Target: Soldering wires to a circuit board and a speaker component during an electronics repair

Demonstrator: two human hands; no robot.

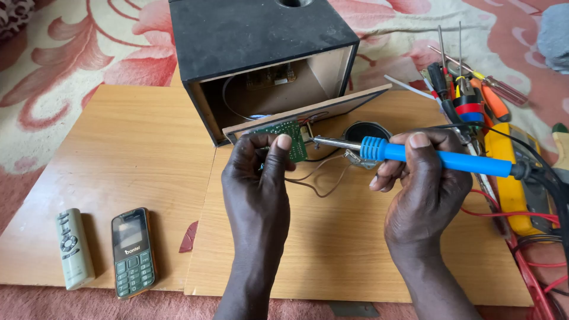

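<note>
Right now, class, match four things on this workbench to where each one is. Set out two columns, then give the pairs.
Things:
1. soldering iron
2. green circuit board
3. keypad phone
4. black speaker box

Places:
A. flat on the wooden board, beside a pale remote control
B. pinched in the left hand
C. standing at the far edge, its back open
D. gripped in the right hand

Pairs: 1-D, 2-B, 3-A, 4-C

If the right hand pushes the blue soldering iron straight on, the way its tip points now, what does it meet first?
Most likely the green circuit board held by the left hand. The soldering iron in the right hand points left, its tip at the board's right edge; whether they touch is unclear.
</note>
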